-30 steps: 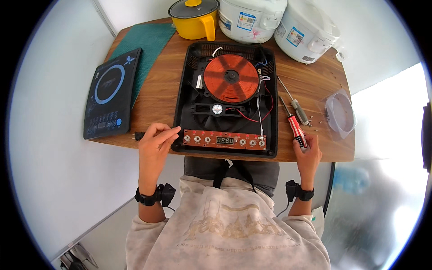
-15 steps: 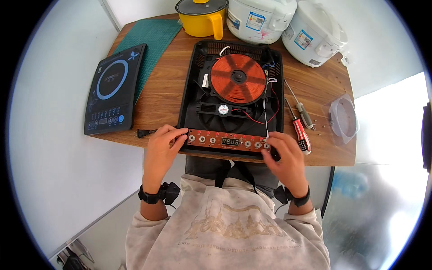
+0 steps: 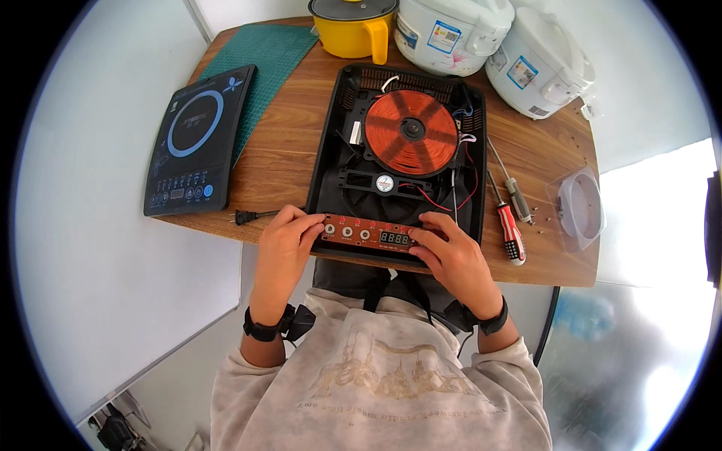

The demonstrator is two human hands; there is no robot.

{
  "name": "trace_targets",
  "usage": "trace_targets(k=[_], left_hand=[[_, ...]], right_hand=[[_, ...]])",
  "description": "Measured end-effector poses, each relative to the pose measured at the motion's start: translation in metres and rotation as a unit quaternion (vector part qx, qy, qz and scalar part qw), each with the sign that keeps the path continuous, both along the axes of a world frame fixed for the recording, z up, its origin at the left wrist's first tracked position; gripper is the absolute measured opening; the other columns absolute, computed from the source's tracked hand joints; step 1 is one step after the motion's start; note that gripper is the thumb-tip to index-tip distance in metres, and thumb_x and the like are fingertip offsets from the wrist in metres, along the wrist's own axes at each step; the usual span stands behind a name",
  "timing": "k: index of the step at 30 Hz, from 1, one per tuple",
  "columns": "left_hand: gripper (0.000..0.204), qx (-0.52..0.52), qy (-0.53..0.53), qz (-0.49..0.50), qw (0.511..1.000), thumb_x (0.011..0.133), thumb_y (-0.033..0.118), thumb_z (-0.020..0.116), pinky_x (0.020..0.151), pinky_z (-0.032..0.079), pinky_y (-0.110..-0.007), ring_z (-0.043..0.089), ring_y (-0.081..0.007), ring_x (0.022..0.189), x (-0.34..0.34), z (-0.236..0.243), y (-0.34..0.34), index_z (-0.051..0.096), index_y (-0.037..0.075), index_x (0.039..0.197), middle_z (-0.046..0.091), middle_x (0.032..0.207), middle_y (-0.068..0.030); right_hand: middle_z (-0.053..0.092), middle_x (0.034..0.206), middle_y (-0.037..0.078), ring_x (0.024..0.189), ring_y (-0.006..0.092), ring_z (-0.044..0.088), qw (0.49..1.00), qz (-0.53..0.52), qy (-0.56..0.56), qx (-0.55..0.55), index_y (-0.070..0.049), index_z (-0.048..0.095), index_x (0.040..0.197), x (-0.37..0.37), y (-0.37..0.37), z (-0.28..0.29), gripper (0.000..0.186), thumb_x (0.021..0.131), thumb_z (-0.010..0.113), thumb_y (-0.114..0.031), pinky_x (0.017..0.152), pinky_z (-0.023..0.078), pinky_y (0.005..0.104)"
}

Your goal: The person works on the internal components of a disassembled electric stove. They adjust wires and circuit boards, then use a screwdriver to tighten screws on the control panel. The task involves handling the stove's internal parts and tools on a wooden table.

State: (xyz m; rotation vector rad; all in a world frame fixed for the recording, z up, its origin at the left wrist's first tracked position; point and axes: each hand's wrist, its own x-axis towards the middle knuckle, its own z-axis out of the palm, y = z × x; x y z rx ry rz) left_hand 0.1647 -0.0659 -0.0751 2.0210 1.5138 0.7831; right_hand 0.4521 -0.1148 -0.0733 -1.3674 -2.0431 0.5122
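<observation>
An opened black induction cooker housing (image 3: 326, 161) holds a round copper coil (image 3: 398, 143), thin wires and a long red-brown circuit board (image 3: 355, 230) with round buttons and a small display along its near side. My left hand (image 3: 283, 252) pinches the board's left end between curled fingers. My right hand (image 3: 456, 263) has its bent fingers on the board's right portion, covering that end. To the right of the housing lie a red-and-white handled screwdriver (image 3: 509, 233) and a grey-handled screwdriver (image 3: 517, 199).
A black glass cooktop panel (image 3: 195, 143) rests partly on a green mat (image 3: 265, 71) at left, near a plug (image 3: 242, 216). Behind stand a yellow pot (image 3: 342, 36) and two white rice cookers (image 3: 451, 41) (image 3: 538, 71). A translucent container (image 3: 579, 199) with nearby screws sits at right.
My right hand has left the red screwdriver and moved left onto the circuit board. My left hand has come onto the board's left end. The whole view has shifted slightly rightward.
</observation>
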Motion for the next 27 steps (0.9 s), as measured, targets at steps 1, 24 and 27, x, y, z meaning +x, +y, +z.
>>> trace_targets(k=[1,24,27], left_hand=[[0.017,0.003,0.002,0.0,1.0,0.092,0.006,0.075,0.068,0.049,-0.036,0.062,-0.0264,0.075,0.001,-0.001,0.0,0.077,0.0,0.108,0.063,0.089,-0.0112],[0.017,-0.123,-0.053,0.029,0.991,0.091,-0.001,0.075,0.065,0.049,-0.028,0.062,-0.012,0.073,0.025,0.017,-0.012,0.069,0.0,0.107,0.067,0.086,-0.0064],[0.02,-0.122,-0.079,0.052,0.988,0.09,-0.002,0.075,0.066,0.048,-0.025,0.061,-0.0081,0.075,0.026,0.019,-0.016,0.066,0.002,0.107,0.067,0.085,-0.0042]], right_hand=[[0.064,0.121,0.013,0.098,0.0313,0.069,1.0,-0.002,0.009,0.001,-0.003,0.072,0.109,0.001,0.0,-0.003,0.025,0.086,0.08,-0.008,0.083,0.058,0.0402],[0.065,0.121,0.012,0.096,0.0297,0.068,0.999,-0.003,0.036,0.004,-0.003,0.074,0.106,0.025,-0.015,-0.007,0.022,0.086,0.08,-0.009,0.083,0.058,0.0395],[0.065,0.121,0.012,0.096,0.0292,0.069,0.999,-0.003,0.04,0.003,-0.003,0.075,0.106,0.026,-0.019,-0.007,0.022,0.086,0.081,-0.009,0.083,0.058,0.0391]])
